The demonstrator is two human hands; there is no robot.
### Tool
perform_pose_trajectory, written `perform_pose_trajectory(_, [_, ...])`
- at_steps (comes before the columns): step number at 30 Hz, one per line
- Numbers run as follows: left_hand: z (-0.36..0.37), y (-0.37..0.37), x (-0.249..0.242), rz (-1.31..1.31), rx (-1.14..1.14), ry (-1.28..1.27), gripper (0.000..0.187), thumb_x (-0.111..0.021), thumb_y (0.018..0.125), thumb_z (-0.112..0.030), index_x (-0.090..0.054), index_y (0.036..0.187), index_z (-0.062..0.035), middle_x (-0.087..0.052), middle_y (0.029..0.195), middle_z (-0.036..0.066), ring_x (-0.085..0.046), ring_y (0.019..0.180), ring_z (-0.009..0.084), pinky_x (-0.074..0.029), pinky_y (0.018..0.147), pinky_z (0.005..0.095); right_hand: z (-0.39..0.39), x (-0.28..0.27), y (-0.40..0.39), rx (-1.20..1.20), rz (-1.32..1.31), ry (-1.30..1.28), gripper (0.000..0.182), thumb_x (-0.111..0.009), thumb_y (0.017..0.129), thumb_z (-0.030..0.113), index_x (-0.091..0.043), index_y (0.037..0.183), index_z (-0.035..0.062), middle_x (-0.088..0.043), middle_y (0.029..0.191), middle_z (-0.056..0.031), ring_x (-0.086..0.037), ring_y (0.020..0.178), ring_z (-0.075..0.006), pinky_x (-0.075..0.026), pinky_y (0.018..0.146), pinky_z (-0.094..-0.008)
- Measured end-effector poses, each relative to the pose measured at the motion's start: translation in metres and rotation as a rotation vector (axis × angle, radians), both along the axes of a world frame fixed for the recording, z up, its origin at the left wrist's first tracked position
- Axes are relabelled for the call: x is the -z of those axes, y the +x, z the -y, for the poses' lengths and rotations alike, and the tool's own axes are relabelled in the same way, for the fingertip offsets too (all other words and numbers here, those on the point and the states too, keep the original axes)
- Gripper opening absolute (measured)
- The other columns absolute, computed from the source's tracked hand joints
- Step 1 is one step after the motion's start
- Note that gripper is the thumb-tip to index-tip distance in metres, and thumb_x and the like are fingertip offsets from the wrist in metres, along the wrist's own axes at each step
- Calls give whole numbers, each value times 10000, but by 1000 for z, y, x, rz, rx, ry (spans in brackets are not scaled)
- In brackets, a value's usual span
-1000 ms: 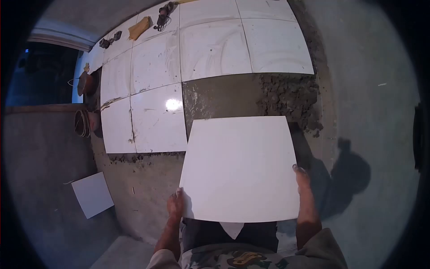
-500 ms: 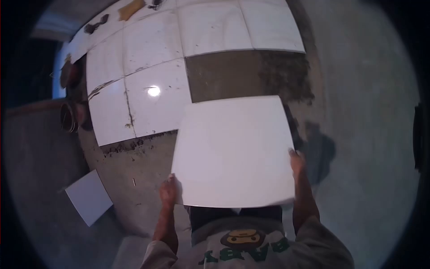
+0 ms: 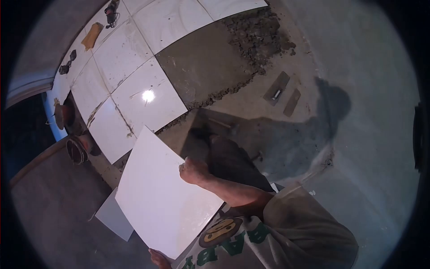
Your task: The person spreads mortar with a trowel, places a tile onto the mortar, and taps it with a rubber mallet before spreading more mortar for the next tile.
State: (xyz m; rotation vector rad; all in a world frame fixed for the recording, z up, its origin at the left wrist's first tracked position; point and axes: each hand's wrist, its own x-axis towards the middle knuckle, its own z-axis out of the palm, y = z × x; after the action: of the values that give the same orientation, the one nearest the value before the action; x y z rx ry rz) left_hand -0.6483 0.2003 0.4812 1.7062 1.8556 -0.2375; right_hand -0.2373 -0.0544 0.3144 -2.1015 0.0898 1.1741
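I hold a large white square tile [image 3: 156, 197] in both hands, tilted at an angle in front of my body. My right hand [image 3: 193, 171] is closed on its right edge, thumb over the top face. Near the bottom of the view, my left hand [image 3: 159, 259] grips the lower edge, and only part of it shows. Beyond the tile lies a floor of laid white tiles [image 3: 141, 87]. A smooth grey-brown mortar bed [image 3: 197, 62] adjoins them on the right. Partly behind my tile, another tile [image 3: 114, 215] sits at the lower left.
A steel trowel [image 3: 277, 88] and a flat strip [image 3: 292, 102] lie on the bare floor at right. Rubble [image 3: 257, 33] borders the mortar. Buckets [image 3: 77, 150] stand at left. A power tool [image 3: 111, 13] and a yellowish piece [image 3: 92, 36] rest on the laid tiles.
The held tile has swung to the left and turned, away from the edge of the mortar bed. My view has rotated too, bringing the trowel and my leg into sight.
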Motion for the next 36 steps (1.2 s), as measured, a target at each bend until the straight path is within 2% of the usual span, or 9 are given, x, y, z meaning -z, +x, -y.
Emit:
perform_pose_trajectory(8, [60,38,68,81,-150,-8,622,-385,983,-462,-613,1089,108,-661,992,194,-616,892,283,-487,801,380,64,-34,77,-47,-3,-175,398,-525,835,347,-658,932,-15,-667,919,-258,-653,931,-399,-525,830,-456])
perform_pose_trajectory(14, [101,118,158,114,132,-72,503,-394,1006,-357,-593,1108,95,-636,995,111,-603,882,207,-475,779,353,177,15,117,82,217,-336,365,-516,840,368,-657,876,33,-659,917,-245,-633,920,-412,-519,796,-468])
perform_pose_trajectory(18, [144,229,236,166,144,-8,590,-466,972,-442,-608,815,109,-601,724,191,-507,659,252,-411,632,418,259,84,163,112,335,-398,406,-514,872,413,-629,835,25,-651,866,-249,-624,891,-432,-509,787,-477])
perform_pose_trajectory(24, [191,364,382,460,362,113,535,-444,995,-390,-625,915,107,-637,779,193,-531,697,250,-416,642,409,330,233,231,359,469,-231,395,-521,920,349,-588,784,-16,-593,804,-291,-565,847,-485,-454,683,-498])
perform_pose_trajectory(27, [190,407,479,512,474,241,538,-433,998,-400,-626,983,102,-655,856,173,-548,771,219,-432,699,372,344,306,274,360,541,-200,375,-532,920,328,-565,781,-19,-588,722,-238,-604,729,-403,-450,650,-432])
perform_pose_trajectory(30, [202,465,513,536,248,117,541,-428,1001,-405,-621,1049,98,-662,961,157,-557,859,190,-441,785,334,343,336,307,566,341,318,357,-520,944,299,-526,791,-24,-471,667,-41,-431,679,-107,-403,631,-316])
perform_pose_trajectory(34, [191,474,594,728,171,72,533,-439,999,-396,-641,960,96,-665,813,130,-559,741,186,-458,680,317,360,449,278,619,530,113,394,-523,948,312,-512,731,-17,-457,653,-8,-409,655,-99,-382,604,-302])
perform_pose_trajectory(35, [186,482,614,754,547,497,516,-439,1001,-380,-645,893,81,-625,714,104,-531,682,170,-438,618,298,352,472,287,712,645,34,405,-527,946,314,-502,706,-11,-436,642,1,-390,641,-95,-369,585,-301])
perform_pose_trajectory(36, [182,470,626,581,361,168,534,-443,991,-402,-632,842,75,-594,679,134,-513,654,188,-433,612,328,358,489,294,661,599,-22,411,-538,942,305,-485,681,-9,-402,619,0,-361,609,-103,-343,548,-321])
